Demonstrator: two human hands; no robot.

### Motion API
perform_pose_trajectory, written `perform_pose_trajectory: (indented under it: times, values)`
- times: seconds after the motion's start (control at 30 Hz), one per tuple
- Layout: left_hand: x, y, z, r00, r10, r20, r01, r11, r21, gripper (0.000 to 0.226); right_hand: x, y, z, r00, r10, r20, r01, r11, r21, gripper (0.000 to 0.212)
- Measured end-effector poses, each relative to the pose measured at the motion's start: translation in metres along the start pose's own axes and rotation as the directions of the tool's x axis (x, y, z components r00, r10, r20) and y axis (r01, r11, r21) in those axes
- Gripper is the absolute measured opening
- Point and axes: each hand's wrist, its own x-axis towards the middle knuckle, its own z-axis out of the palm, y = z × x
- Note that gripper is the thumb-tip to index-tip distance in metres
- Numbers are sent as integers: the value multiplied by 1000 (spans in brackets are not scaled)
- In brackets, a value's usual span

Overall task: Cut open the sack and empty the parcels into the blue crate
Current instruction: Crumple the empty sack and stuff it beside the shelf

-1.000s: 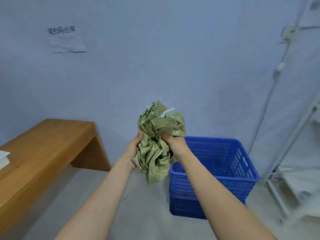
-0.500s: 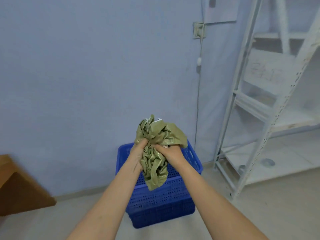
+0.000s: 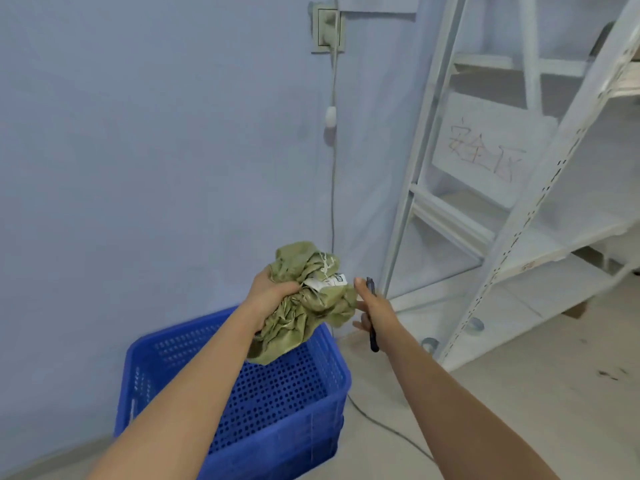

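Crumpled green sack (image 3: 304, 299) now bunched in the left hand (image 3: 273, 292) alone, fingers curled tight round its upper folds, a white label showing among the creases. Half a second back, both hands squeezing it together; now the right hand (image 3: 372, 308) off the fabric, just right of the bundle, wrapped round a slim dark cutter (image 3: 371, 315) held upright. Sack hanging above the far right part of the blue crate (image 3: 242, 445), lowest fold dipping just over the rim. Crate floor perforated and bare where visible, no parcels seen inside. View swung right as well: white metal shelving (image 3: 519, 209) now filling the right side, wooden bench gone from sight. Likely meaning: sack looking limp and emptied, balled up for discarding rather than cutting. Whether anything remains inside, impossible to tell.
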Motion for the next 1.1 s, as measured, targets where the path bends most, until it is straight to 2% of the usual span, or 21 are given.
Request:
perform_pose_trajectory:
  times: [0.1,0.23,0.33,0.43,0.53,0.67,0.77,0.83,0.9,0.93,1.0,1.07,1.1]
  values:
    - [33,6,42,990,-3,141,-7,998,65,44,37,-28,-9,993,60,105,-64,997,32,28]
    - [71,16,85,975,-9,222,-3,999,51,50,73,-45,-39,972,81,220,-85,996,7,35]
    - [93,24,117,971,13,240,-14,1000,3,46,102,-57,-67,954,118,274,-121,993,-7,29]
    - [116,25,151,979,37,201,-41,999,13,62,132,-63,-95,955,103,278,-105,994,-7,22]
    - [139,21,180,993,43,112,-54,994,93,74,155,-71,-122,946,72,316,-61,997,-42,15]
    - [166,35,215,983,42,176,-69,987,146,66,183,-88,-160,938,-2,347,-4,1000,18,17]
    - [177,44,234,984,61,167,-62,998,2,71,208,-100,-184,943,-2,334,-3,1000,13,45]
    - [182,43,241,999,46,10,-45,991,-127,81,225,-105,-199,945,-6,328,-10,999,48,39]
    - [184,35,245,990,-63,-125,45,988,-146,81,238,-105,-209,944,-17,329,-15,995,94,31]
    - [186,29,246,982,-145,-121,124,979,-163,73,242,-103,-211,942,-17,336,-21,994,109,31]
    - [188,19,250,952,-303,28,299,913,-278,67,247,-95,-208,938,-21,347,-23,992,122,34]
    - [197,9,254,932,-336,138,363,840,-403,76,253,-84,-203,942,-28,335,-9,994,107,37]
    - [202,5,256,928,-340,152,372,820,-436,76,257,-80,-200,945,-22,328,-5,997,83,39]
